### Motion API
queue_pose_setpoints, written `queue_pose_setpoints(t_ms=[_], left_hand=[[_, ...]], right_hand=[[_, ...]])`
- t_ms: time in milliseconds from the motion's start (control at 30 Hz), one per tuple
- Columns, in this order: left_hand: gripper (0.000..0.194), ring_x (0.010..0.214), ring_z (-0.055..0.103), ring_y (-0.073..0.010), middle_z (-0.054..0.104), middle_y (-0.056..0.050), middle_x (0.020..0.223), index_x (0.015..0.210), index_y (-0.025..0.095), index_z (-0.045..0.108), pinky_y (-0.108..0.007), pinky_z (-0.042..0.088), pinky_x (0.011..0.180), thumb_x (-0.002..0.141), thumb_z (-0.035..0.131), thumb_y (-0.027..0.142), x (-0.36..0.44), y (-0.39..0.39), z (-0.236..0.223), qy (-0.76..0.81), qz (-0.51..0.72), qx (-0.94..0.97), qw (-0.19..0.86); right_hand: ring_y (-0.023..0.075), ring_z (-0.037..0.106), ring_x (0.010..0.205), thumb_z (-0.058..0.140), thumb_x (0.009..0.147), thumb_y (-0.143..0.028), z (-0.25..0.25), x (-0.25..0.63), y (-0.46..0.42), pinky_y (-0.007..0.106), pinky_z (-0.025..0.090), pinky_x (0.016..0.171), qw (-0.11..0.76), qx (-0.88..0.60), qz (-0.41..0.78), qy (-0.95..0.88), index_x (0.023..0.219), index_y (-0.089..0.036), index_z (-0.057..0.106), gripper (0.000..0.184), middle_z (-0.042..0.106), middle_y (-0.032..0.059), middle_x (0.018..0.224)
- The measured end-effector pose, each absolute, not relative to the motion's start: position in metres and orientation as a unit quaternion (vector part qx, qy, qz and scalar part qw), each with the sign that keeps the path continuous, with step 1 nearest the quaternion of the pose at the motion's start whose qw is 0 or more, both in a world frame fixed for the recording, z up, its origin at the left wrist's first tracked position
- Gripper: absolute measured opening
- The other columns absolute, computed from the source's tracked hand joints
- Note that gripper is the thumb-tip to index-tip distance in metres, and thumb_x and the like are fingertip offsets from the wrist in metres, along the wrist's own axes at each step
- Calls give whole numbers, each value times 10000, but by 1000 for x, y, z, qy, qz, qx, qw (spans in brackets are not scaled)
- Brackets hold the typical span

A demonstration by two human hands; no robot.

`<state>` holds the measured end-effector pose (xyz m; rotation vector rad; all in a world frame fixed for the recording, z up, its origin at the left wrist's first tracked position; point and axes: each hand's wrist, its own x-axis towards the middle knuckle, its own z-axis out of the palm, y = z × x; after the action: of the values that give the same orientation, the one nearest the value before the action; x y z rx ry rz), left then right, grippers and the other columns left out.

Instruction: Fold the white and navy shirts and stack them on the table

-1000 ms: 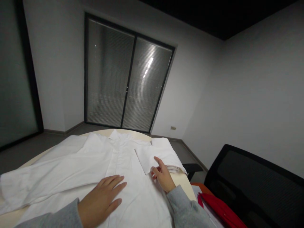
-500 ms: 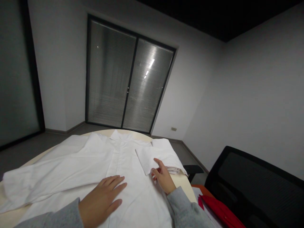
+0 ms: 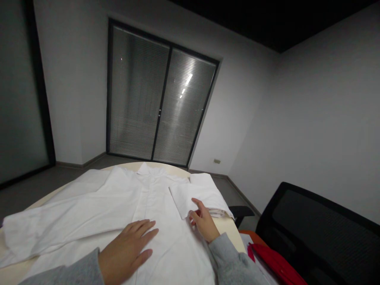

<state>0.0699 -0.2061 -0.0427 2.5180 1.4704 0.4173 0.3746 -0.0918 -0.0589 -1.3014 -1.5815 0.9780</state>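
A white shirt [image 3: 118,202] lies spread front-up on a light round table [image 3: 225,225], collar at the far side. Its right sleeve [image 3: 192,194] is folded in across the body. My left hand [image 3: 127,249] rests flat on the shirt's lower front, fingers stretched out and open. My right hand [image 3: 203,221] sits at the near edge of the folded sleeve, index finger extended onto the cloth and the other fingers curled against it. The left sleeve [image 3: 44,225] lies out to the left across the table.
A black mesh office chair [image 3: 314,233] stands at the right. Red folders and papers [image 3: 273,261] lie low at the right, beside the table. A glass door with blinds [image 3: 160,107] is straight ahead in the back wall.
Both hands stay in place on the shirt; only the camera has shifted slightly.
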Motion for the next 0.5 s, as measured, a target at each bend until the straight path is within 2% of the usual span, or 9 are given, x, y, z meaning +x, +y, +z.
queue_pose_setpoints(t_ms=[500], left_hand=[[498,1490,433,-312,473,-49,1618,1509,303,566,-538,367,1235,1021,530,400,73,-209,-33,504,114,849,105]], right_hand=[[157,582,557,600,794,-447,-55,374,-94,287,477,540,417,-520,393,-633,1432,-145,484,715,638,-38,700]])
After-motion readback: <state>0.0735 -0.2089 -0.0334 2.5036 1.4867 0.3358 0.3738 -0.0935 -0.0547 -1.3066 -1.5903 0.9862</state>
